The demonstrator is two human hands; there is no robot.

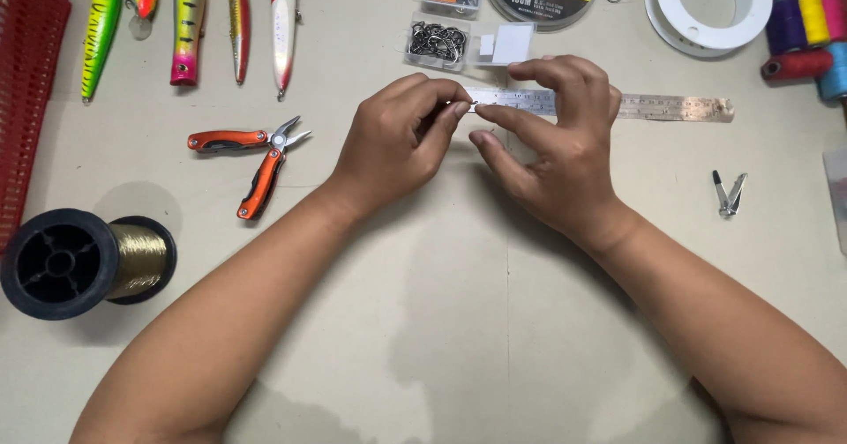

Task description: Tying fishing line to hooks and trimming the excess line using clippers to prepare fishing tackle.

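Steel ruler (670, 106) is lying flat on the table (441, 320), likely stiff, thin and slippery, best gripped by its edges. Left hand (401, 135) is pinching something tiny at its end; right hand (565, 144) is hovering half-open, fingers touching it. Orange pliers (251, 157) are lying nearby.

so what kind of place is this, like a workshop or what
Probably a hobby bench for fishing tackle. Painted lures lie in a row at the top, a black spool of golden line stands at the left, and a small clear box of hooks sits just above the hands.
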